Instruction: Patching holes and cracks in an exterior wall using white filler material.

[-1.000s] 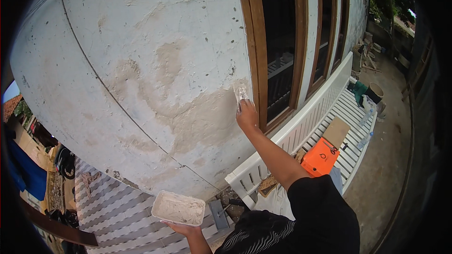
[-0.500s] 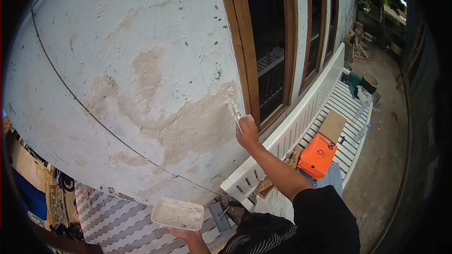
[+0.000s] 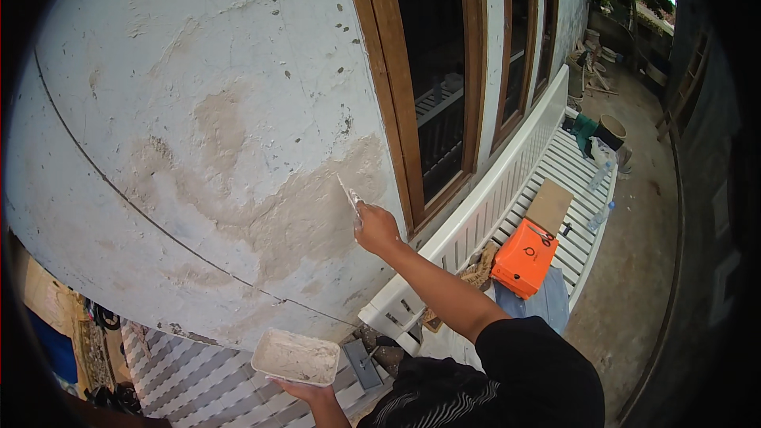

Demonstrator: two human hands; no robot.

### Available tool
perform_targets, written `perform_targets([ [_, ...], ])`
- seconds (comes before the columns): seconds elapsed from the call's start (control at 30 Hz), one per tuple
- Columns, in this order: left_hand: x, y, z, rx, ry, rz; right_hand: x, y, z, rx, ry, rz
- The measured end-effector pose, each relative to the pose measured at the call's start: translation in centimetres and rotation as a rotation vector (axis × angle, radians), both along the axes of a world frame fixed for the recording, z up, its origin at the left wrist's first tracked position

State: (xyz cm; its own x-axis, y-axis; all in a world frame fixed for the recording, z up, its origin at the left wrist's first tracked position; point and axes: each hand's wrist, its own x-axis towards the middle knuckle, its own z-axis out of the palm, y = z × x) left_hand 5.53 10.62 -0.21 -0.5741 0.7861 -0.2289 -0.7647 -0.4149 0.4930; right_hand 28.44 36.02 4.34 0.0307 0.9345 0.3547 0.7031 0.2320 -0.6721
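Gripping a putty knife [image 3: 347,192] whose handle is hidden, the right hand [image 3: 376,228] works while the left hand [image 3: 305,389] cups a tray [image 3: 296,357].

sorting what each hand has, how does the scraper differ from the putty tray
The scraper is a thin flat blade, raised against the wall in the right hand; the tray is a shallow white rectangular tub, held low and level on the left hand. Both carry pale filler.

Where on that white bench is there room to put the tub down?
The white bench has bare slats between the cardboard piece and the green cloth. Around the orange box and blue cloth it is crowded.
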Motion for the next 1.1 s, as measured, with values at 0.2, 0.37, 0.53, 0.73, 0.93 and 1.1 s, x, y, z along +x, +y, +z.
perform_targets([
  [0.2, 0.4, -1.0, 1.7, -0.011, 0.010, 0.042, 4.7, 1.3, 3.5, 0.113, 0.042, -0.248],
  [0.37, -0.6, -1.3, 0.6, 0.013, 0.040, 0.053, -1.7, 3.0, 0.9, 0.065, 0.012, -0.158],
  [0.53, -0.2, -1.0, 1.9, -0.056, 0.020, 0.100, -1.9, -0.8, -2.4, -0.051, 0.010, 0.079],
  [0.73, -0.6, -2.4, 2.3, -0.041, -0.036, 0.110, 3.2, 2.8, 2.3, -0.006, 0.100, -0.287],
  [0.93, -1.4, -2.2, 0.2, -0.015, 0.013, 0.080, -3.0, -0.1, -1.5, 0.024, 0.015, -0.033],
  [1.1, -0.7, -1.8, 1.4, -0.021, -0.001, 0.099, 1.5, -0.9, -1.9, -0.094, 0.070, -0.037],
])
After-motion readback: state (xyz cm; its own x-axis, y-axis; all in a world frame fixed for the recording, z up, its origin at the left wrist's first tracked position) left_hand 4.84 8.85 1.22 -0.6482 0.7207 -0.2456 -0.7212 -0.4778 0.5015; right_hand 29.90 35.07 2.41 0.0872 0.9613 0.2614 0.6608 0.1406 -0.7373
